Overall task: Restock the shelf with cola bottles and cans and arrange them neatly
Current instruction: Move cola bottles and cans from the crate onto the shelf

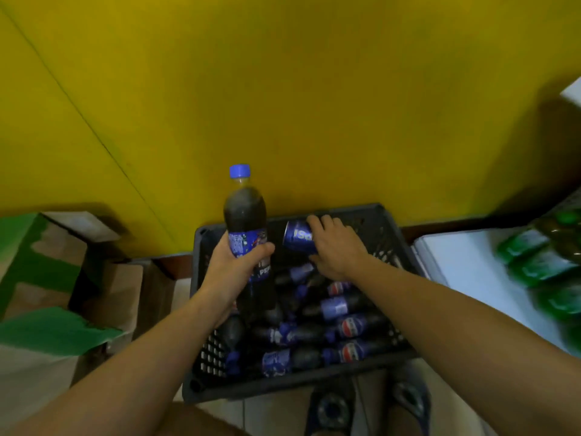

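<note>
My left hand [234,265] grips an upright blue-capped plastic cola bottle [245,221]. My right hand [338,247] grips a blue cola can [297,236] above the dark plastic crate [390,221].

bottle [246,215]: dark cola, blue cap and label; upright, above crate's far-left corner
can [298,236]: blue; tilted, far side
bottles in crate [338,306]: lying jumbled

The crate [201,369] is dark grey, its walls a lattice of small holes. Inside lie dark cola bottles [339,306] with blue labels. Above its left edge, the raised bottle [245,212] has a blue cap, and the can [297,237] is blue with white lettering. Behind the crate the wall [283,89] is yellow. To its left are brown-and-green boxes [41,272], to its right green bottles [540,259].
</note>
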### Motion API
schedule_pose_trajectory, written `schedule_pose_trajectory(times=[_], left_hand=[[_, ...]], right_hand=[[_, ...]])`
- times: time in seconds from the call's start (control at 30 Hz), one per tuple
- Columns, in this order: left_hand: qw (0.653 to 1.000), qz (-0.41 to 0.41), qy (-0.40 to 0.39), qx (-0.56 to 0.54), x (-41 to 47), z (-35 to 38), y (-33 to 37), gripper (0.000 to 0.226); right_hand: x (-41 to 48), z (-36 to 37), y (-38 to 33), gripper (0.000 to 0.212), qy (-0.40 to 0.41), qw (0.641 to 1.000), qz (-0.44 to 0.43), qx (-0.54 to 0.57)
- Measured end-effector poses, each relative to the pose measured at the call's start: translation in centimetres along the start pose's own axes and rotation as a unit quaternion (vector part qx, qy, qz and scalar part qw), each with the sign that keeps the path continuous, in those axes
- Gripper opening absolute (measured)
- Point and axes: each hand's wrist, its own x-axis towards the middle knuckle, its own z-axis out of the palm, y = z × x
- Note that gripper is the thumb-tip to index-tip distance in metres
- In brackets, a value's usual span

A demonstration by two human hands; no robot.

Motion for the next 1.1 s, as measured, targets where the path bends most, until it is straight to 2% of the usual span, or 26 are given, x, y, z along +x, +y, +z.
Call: schedule_pose_trajectory(times=[0.17,0.37,0.43,0.5,0.57,0.7,0.83,0.93,1.1], left_hand=[[0.995,0.015,-0.037,-0.092,-6.6,2.8,6.5,0.033],[0.972,0.089,-0.19,-0.104,-14.9,10.5,16.3,0.056],[0.955,0.109,-0.252,-0.111,-18.2,14.5,18.9,0.056],[0.935,0.111,-0.312,-0.125,-21.7,18.8,21.0,0.044],[0.91,0.102,-0.376,-0.144,-25.4,23.1,22.7,0.033],[0.856,0.104,-0.475,-0.178,-31.8,30.7,25.1,0.027],[0.812,0.1,-0.556,-0.146,-36.1,36.2,25.1,0.054],[0.809,0.121,-0.568,-0.096,-37.7,40.1,23.3,0.054],[0.85,0.179,-0.495,0.015,-36.3,47.7,19.5,0.057]], right_hand=[[-7.6,-12.9,1.5,0.074,0.096,0.994,0.051,0.013],[-23.2,-24.6,4.3,0.074,0.167,0.977,0.129,-0.026],[-29.6,-26.8,5.1,0.074,0.183,0.967,0.174,-0.029],[-35.9,-28.6,5.9,0.075,0.198,0.952,0.233,-0.029],[-41.8,-30.2,6.5,0.074,0.207,0.932,0.295,-0.033],[-51.0,-32.6,7.2,0.075,0.229,0.888,0.397,-0.033],[-57.8,-33.1,8.3,0.08,0.25,0.839,0.482,-0.023],[-61.6,-32.1,9.2,0.081,0.267,0.804,0.531,-0.006],[-66.0,-29.7,10.9,0.083,0.264,0.768,0.584,0.016]])
